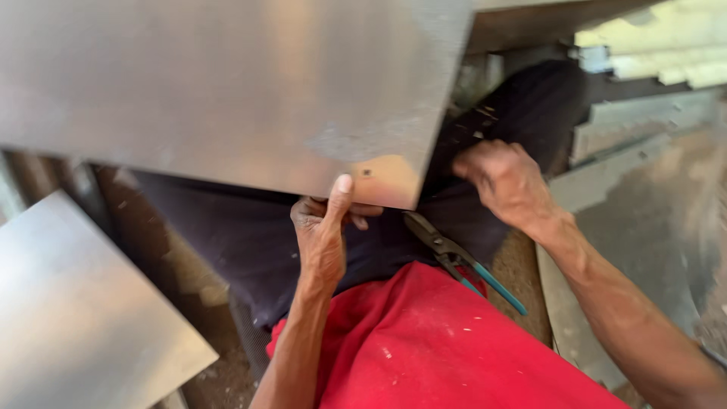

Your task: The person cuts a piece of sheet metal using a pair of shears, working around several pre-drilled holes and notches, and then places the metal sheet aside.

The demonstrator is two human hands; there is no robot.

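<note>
In the head view, the person sits with dark trousers and a red shirt. The left hand is closed on the lower edge of a large metal sheet, with the thumb pressed flat on the front face near the sheet's lower right corner and the other fingers curled behind it. The sheet fills the upper left of the picture and hangs over the person's lap. The right hand is blurred, just right of the sheet's corner and above the thigh; its fingers look loosely bent, but it cannot be told if it holds anything. A pair of tin snips with blue-green handles lies on the lap, between the two forearms, touched by neither hand. Another metal sheet lies at the lower left, well apart from the hands.
</note>
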